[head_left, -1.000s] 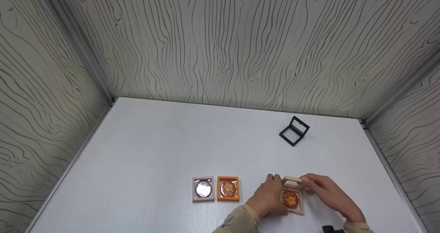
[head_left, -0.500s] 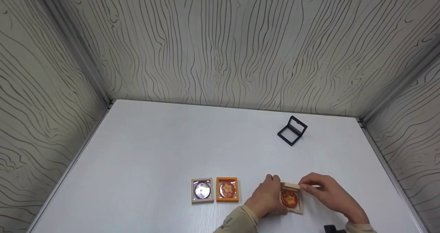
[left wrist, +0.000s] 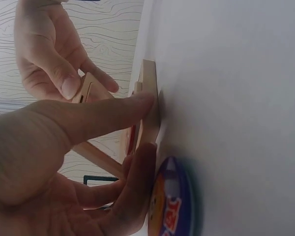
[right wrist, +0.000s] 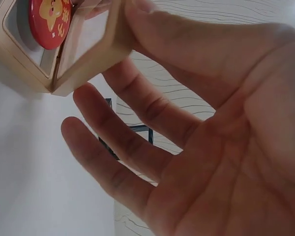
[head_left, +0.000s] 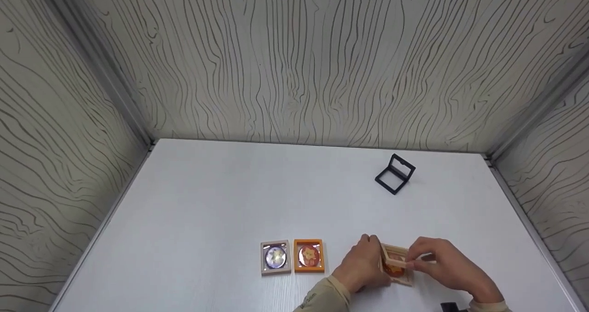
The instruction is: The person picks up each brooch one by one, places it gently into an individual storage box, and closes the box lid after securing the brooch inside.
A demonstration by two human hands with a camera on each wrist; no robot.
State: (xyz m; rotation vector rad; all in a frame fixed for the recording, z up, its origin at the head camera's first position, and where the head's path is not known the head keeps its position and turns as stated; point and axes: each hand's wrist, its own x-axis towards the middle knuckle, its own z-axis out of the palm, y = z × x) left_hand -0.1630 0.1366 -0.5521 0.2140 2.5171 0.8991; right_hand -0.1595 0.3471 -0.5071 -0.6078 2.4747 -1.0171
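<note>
Two cases (head_left: 275,257) (head_left: 309,256) lie left of the held case (head_left: 395,262), another (head_left: 398,173) behind it.

Head cam looks fwd & down on the table (head_left: 221,201) from above; L & R wrist cams, close in & tipped sideways, share the tan hinged frame (head_left: 396,263) from opp. sides.

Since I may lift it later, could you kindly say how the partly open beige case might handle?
The beige case is probably stiff, as its edges look straight. Its lid may swing, being hinged and partly raised. The red badge could slip out if tipped, since the lid isn't closed.
</note>
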